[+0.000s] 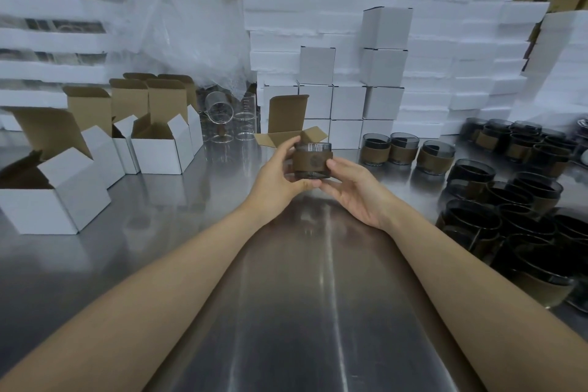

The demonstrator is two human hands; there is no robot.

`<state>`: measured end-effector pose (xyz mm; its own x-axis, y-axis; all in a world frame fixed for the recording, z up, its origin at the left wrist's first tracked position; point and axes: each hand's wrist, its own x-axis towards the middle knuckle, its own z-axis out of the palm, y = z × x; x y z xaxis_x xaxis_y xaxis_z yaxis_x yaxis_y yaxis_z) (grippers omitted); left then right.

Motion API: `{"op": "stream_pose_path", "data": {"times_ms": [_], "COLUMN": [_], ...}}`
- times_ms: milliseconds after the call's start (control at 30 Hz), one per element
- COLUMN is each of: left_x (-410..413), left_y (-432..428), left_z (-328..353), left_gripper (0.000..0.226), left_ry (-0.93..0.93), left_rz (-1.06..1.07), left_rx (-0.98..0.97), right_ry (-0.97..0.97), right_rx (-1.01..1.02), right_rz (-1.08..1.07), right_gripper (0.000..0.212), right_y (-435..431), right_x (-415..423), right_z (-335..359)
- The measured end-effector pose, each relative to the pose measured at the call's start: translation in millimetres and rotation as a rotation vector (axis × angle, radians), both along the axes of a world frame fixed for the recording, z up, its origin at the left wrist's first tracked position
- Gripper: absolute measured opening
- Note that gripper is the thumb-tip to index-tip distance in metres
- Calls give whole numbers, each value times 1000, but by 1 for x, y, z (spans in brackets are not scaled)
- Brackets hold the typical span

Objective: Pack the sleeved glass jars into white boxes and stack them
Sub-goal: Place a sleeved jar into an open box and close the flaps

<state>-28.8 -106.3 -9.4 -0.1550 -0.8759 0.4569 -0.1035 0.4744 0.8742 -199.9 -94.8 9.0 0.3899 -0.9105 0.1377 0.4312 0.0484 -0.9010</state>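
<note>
A dark glass jar with a brown sleeve (312, 161) is held upright above the steel table (286, 296), between both hands. My left hand (278, 177) grips its left side and base. My right hand (358, 189) touches its right side with thumb and fingertips. Just behind the jar stands an open white box (288, 124) with its brown-lined lid flap up. A stack of closed white boxes (350, 99) rises behind that. Several open white boxes (159, 143) wait at the left.
Several sleeved jars (404, 151) stand in a row at the right, with a dense cluster of more jars (509, 210) beyond. Clear glass cups (222, 118) and crumpled plastic wrap (187, 25) sit at the back left. White foam slabs (445, 51) are piled against the back.
</note>
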Motion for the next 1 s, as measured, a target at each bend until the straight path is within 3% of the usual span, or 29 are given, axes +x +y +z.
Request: {"op": "stream_pose_path", "data": {"times_ms": [100, 233, 467, 700, 1000], "left_x": [-1, -3, -6, -5, -4], "left_y": [3, 8, 15, 15, 10], "left_z": [1, 2, 8, 8, 6], "left_gripper": [85, 86, 75, 67, 62], "left_ry": [-10, -152, -141, -190, -173], "left_rz": [-17, -24, 69, 118, 113], "left_rx": [-21, -125, -289, -321, -278], "right_ry": [83, 412, 510, 604, 583], "right_rx": [-56, -321, -664, -723, -661], "right_rz": [-78, -352, -558, -556, -586], "right_gripper": [43, 65, 76, 77, 75], "right_y": [0, 3, 5, 2, -3], "right_x": [3, 7, 17, 14, 16], "right_z": [-3, -6, -10, -11, -13]}}
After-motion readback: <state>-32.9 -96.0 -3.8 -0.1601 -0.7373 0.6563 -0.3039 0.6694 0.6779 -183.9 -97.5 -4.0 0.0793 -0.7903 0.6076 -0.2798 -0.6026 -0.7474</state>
